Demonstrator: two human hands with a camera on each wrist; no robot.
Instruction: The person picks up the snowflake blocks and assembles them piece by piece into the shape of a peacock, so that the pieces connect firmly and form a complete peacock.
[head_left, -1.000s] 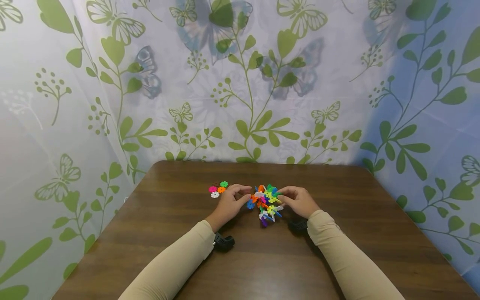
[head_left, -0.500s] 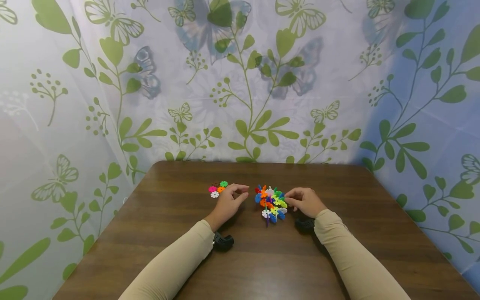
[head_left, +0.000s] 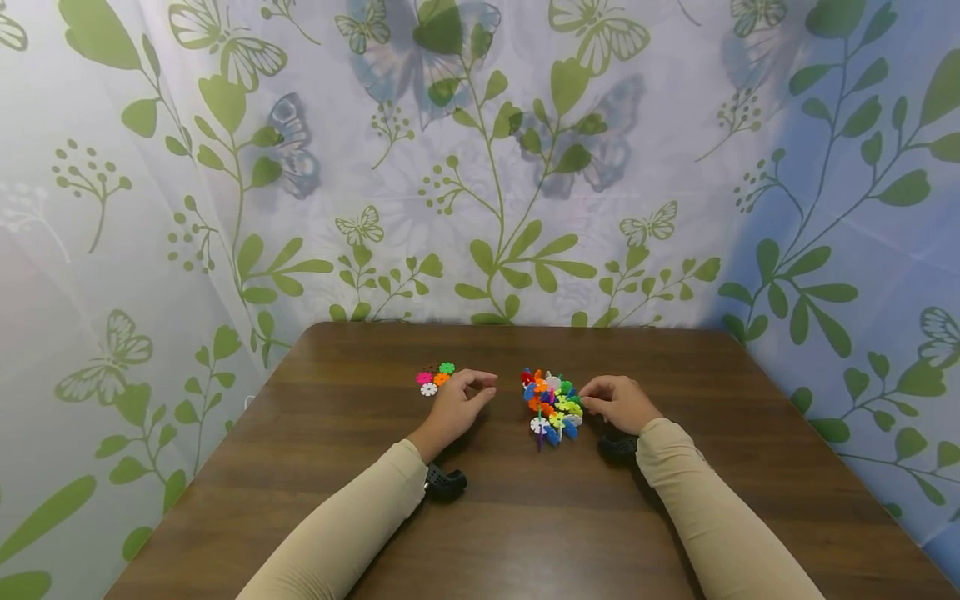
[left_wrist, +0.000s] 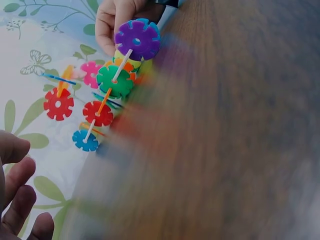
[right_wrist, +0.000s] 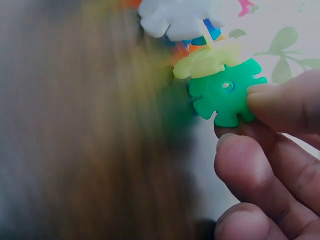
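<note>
A cluster of interlocking flower-shaped discs, in many colours, stands on the table in front of my right hand. In the right wrist view, thumb and forefinger pinch a green disc at the cluster's edge, beside a yellow disc and a white one. My left hand holds nothing. It hovers left of the cluster, fingers loosely bent and apart from it. From the left wrist, a purple disc, a green one and several others show slotted together edge to face.
Several loose discs lie beyond my left hand, among them a green one, a pink one and a white one. The brown wooden table ends at a patterned cloth backdrop.
My right hand has moved right with the cluster, which has turned and now stands farther from my left hand. Beside the loose discs, the left hand has shifted slightly left, away from the cluster.
</note>
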